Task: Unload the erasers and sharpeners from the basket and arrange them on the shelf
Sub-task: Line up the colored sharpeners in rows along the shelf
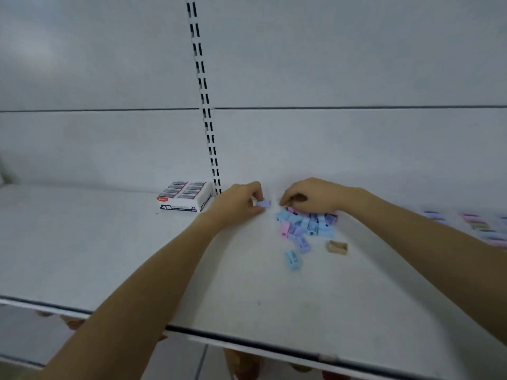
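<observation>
Pinching a small lilac plastic sharpener (264,204) between thumb + fingertips: L hand (236,205), far back on the flat white shelf (109,242). R hand (310,196) is just beside it, fingers curled down onto the rear of a loose pile of pastel blue/pink/lilac plastic sharpeners (307,224); can't tell if it grips one. Single light-blue sharpener (293,259) + tan sharpener (337,247) lie apart, in front of the pile. White cardboard box of erasers (185,198) sits left of L hand, by the slotted white upright (205,105). Blurred rows of pastel sharpeners (482,229) at far right.
</observation>
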`<state>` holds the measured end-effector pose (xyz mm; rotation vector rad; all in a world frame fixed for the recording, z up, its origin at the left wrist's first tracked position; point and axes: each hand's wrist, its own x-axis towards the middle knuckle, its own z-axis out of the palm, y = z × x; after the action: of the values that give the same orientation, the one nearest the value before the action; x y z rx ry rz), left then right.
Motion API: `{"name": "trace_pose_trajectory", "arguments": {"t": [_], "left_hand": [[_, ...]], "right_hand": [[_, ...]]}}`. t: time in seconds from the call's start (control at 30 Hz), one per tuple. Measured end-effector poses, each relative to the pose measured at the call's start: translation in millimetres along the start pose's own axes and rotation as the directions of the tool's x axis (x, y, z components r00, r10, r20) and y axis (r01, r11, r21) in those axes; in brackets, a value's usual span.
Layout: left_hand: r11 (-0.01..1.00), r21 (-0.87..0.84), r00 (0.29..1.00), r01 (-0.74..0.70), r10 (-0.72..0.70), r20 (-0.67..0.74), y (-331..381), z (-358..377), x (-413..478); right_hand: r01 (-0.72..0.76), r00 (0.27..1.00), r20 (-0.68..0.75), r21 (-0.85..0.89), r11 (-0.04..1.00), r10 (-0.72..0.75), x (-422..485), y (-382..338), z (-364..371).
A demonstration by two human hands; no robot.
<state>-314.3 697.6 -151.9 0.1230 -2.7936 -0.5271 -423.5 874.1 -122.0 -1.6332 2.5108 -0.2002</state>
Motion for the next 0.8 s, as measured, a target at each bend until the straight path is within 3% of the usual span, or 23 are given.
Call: {"name": "trace_pose_trajectory", "arguments": {"t": [0.23, 0.4, 0.5, 0.67, 0.8], "left_hand": [[0.954, -0.283, 0.992, -0.098, 0.073, -0.098, -9.5, 7.1, -2.2], [0.949, -0.238, 0.978, -0.206, 0.206, -0.025, -10.6, 4.9, 1.1], [0.952, -0.2, 0.972, -0.231, 0.234, -0.008, -13.0, 7.3, 3.3], [0.962, -0.148, 0.972, -0.231, 0.236, 0.014, -14.1, 9.0, 1.6], [0.959, -0.151, 0.97, -0.239, 0.243, 0.005, -10.3, 7.7, -0.4]], "right_hand": [[-0.124, 0.982, -0.13, 0.12, 0.985, 0.14, -13.7, -12.9, 10.1], [-0.21, 0.931, -0.244, 0.253, 0.945, 0.272, -19.8, -23.8, 17.8], [-0.25, 0.891, -0.321, 0.245, 0.937, 0.322, -21.4, -30.3, 21.7], [-0.216, 0.769, -0.495, 0.393, 0.894, 0.404, -27.4, -41.7, 28.0], [-0.212, 0.764, -0.538, 0.314, 0.926, 0.357, -33.9, -45.0, 27.0]]}}
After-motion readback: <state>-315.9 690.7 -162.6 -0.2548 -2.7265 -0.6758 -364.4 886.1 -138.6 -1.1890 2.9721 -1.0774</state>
